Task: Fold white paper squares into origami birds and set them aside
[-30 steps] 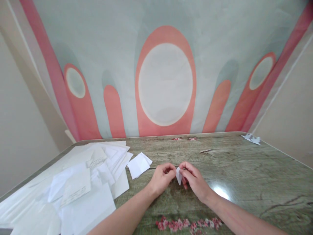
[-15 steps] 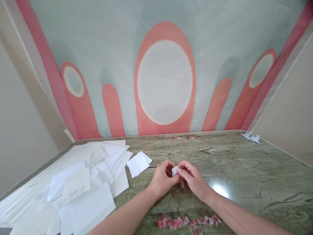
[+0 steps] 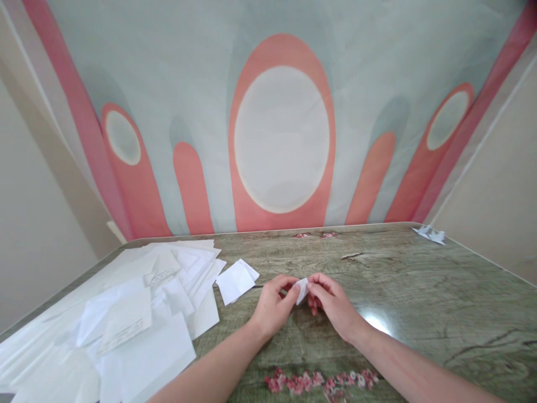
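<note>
Two hands on my feed: the left hand pinches the left side of a small white paper, the right hand its right edge, between opposing fingertips. Farther off, I see a white scrap.

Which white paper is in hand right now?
The small piece held by the left hand and right hand; the large pile, the little stack beside it and the far-right scrap all lie on the table.

Head view faces forward (and down) at hands.
</note>
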Motion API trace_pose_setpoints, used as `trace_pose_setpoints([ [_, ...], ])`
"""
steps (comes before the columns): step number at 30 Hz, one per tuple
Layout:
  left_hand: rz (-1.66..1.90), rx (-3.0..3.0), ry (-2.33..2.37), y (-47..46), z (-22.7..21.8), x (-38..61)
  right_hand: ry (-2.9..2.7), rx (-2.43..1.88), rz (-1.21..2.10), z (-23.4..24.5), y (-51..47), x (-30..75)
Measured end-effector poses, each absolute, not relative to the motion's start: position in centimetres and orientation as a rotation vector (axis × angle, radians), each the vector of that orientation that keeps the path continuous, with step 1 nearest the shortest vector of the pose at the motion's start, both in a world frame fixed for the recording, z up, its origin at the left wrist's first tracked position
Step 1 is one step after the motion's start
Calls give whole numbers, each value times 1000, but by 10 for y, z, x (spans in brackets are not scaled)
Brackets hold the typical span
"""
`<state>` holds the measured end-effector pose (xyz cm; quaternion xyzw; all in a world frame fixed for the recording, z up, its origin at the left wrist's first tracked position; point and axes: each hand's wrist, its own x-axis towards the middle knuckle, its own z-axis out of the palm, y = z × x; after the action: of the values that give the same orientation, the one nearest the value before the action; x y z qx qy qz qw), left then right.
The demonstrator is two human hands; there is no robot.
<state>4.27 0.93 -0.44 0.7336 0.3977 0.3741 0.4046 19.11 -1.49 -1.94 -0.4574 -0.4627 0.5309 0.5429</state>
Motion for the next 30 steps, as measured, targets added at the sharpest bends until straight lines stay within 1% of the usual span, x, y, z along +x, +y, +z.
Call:
trace_pose_setpoints([
  [5, 897, 1820, 998, 14, -12, 43, -1057, -1059, 1305, -18, -14, 193],
  [11, 934, 1703, 950, 15, -20, 45, -1227, -1134, 1213, -13, -17, 189],
  [18, 999, 1575, 1001, 15, -14, 47, -1275, -1116, 1189, -17, -16, 192],
  [30, 1091, 1289, 920, 20, -10, 46, -1225, -1152, 1189, -20, -15, 192],
])
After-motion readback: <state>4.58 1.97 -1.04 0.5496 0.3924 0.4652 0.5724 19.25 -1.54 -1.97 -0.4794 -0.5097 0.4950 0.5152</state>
